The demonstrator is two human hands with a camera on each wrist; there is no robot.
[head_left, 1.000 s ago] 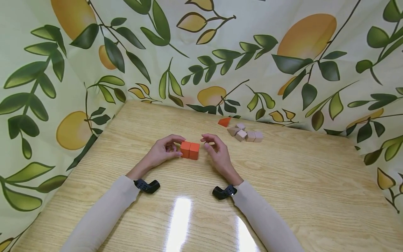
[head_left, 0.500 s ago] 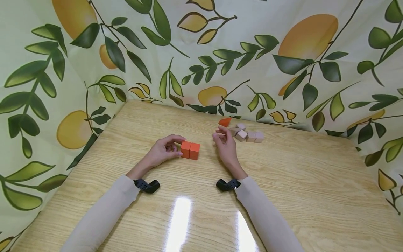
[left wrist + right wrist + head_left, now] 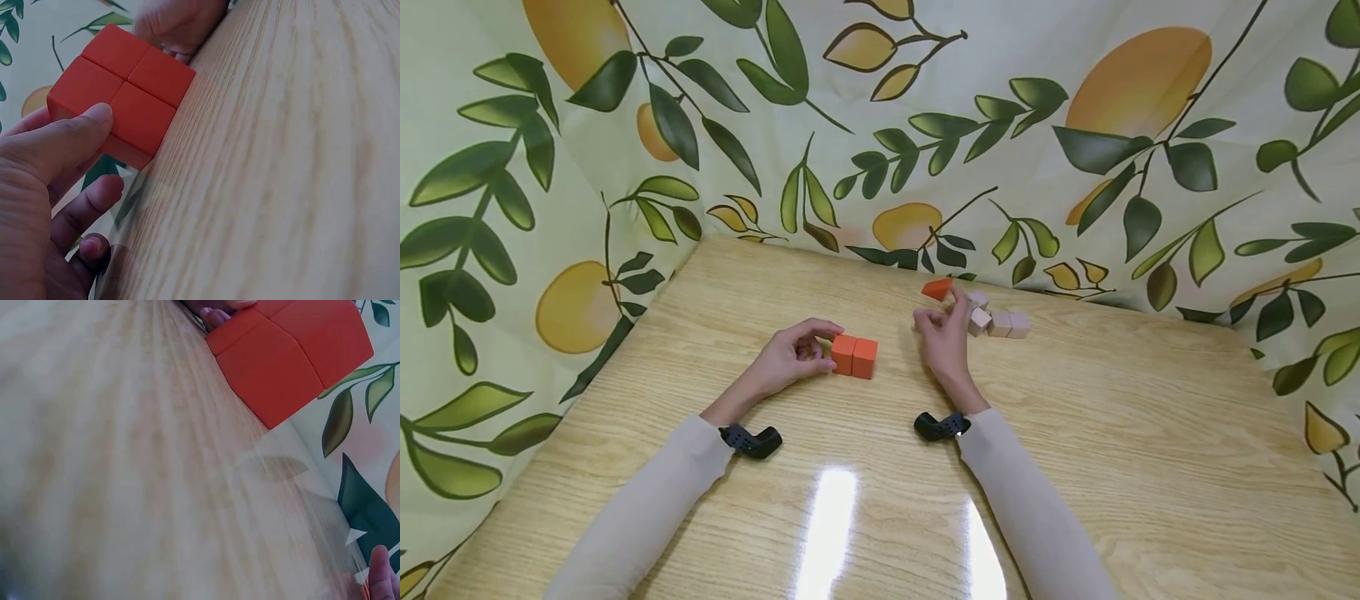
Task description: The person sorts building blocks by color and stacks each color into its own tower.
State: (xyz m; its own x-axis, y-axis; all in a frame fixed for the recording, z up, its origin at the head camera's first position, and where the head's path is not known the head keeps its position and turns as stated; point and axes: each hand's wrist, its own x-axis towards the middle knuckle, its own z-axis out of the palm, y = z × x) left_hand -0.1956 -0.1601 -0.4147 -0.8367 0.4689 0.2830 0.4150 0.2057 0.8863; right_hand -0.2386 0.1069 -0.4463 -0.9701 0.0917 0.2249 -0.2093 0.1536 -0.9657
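Note:
Several orange cube blocks [image 3: 853, 357] stand pressed together on the wooden table, two wide and two high as the left wrist view shows. My left hand [image 3: 786, 360] pinches their left side, its thumb [image 3: 87, 128] on the near face and a finger behind. Farther back, my right hand [image 3: 945, 337] reaches beside an orange wedge-shaped block [image 3: 936, 289]. Its index finger is at that block's right end, with the thumb apart to the near left. Only fingertips [image 3: 379, 575] of this hand show in the right wrist view, beside a sliver of orange.
Several pale wooden cubes [image 3: 1000, 324] lie just right of the right hand, partly covered by it. A cloth printed with fruit and leaves [image 3: 865, 133] rises behind the table [image 3: 1112, 433]. Dark cameras sit on both wrists.
My right hand has moved away from the orange cubes, right and back to the orange wedge, and now covers a pale triangular block. The left hand keeps its place on the cubes.

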